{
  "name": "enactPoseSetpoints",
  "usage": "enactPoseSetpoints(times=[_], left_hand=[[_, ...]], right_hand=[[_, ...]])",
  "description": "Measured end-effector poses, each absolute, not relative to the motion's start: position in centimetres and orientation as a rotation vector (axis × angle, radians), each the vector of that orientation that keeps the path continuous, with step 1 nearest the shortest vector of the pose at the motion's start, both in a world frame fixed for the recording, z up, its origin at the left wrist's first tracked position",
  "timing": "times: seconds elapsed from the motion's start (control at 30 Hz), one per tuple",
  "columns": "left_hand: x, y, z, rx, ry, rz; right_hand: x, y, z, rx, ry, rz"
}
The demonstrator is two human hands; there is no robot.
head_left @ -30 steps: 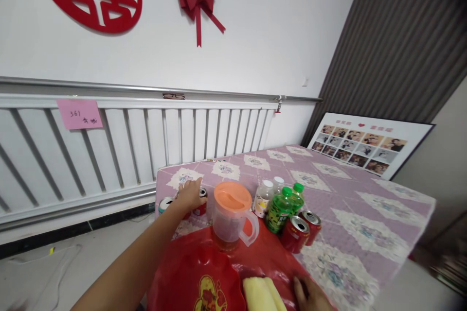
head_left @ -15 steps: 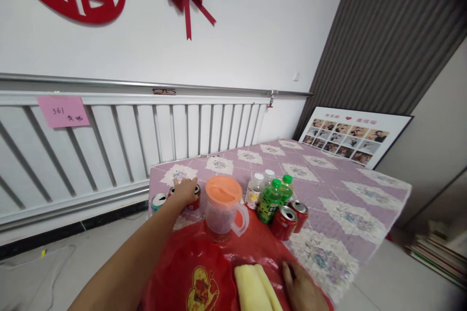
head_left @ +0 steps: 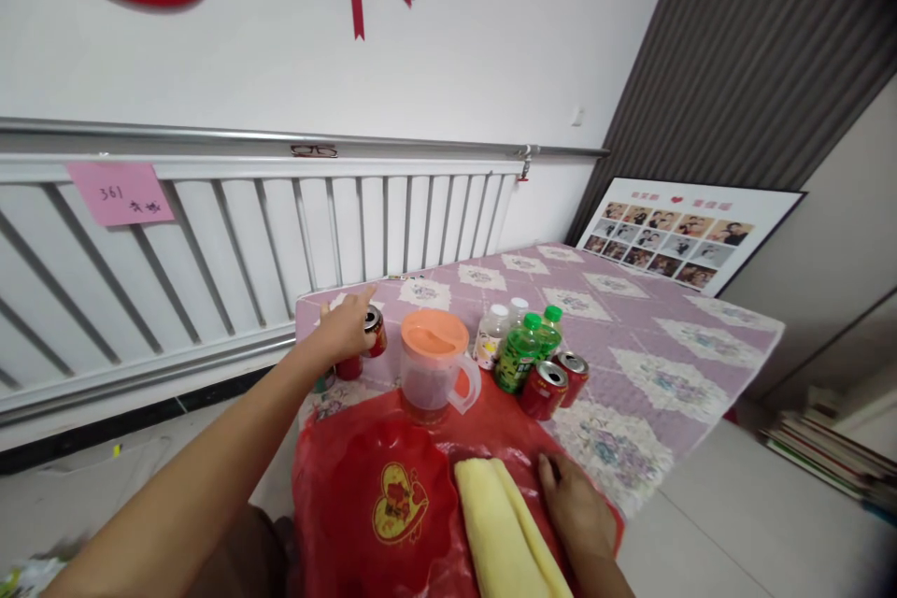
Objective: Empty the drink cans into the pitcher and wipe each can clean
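My left hand (head_left: 343, 329) reaches to the far left of the table, over a group of cans. Its fingers are spread, the index stretched forward, and its thumb side touches a dark red can (head_left: 376, 333). Another red can (head_left: 348, 367) shows below the palm; a teal can (head_left: 325, 381) is mostly hidden by the wrist. My right hand (head_left: 576, 503) lies on the red plastic sheet (head_left: 491, 425), fingers loosely out, beside a folded yellow towel (head_left: 501, 523). A scalloped red tray (head_left: 357, 495) lies left of the towel. A clear pitcher with an orange lid (head_left: 434, 336) stands between my hands.
Right of the pitcher stand white-capped bottles (head_left: 491, 336), green-capped bottles (head_left: 517, 360) and two red cans (head_left: 545, 392). A flowered cloth (head_left: 603, 299) covers the table. A white radiator (head_left: 231, 248) runs behind, and a photo board (head_left: 673, 229) leans at the far right.
The view has tipped down a little. My left hand has shifted on the cans, so the dark red can's top now shows and the teal can is more hidden. My right hand stays beside the towel.
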State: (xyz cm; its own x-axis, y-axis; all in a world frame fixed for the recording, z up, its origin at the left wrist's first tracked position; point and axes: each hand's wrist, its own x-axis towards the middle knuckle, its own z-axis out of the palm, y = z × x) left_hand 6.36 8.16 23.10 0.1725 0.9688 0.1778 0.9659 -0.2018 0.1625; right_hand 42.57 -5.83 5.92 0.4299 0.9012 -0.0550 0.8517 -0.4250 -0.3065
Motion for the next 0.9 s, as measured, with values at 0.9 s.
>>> enactPoseSetpoints(times=[0.9], left_hand=[[9.4, -6.3, 14.2, 2.228, 1.575, 0.303]], right_hand=[[42.5, -5.8, 4.8, -2.442, -1.551, 0.274]])
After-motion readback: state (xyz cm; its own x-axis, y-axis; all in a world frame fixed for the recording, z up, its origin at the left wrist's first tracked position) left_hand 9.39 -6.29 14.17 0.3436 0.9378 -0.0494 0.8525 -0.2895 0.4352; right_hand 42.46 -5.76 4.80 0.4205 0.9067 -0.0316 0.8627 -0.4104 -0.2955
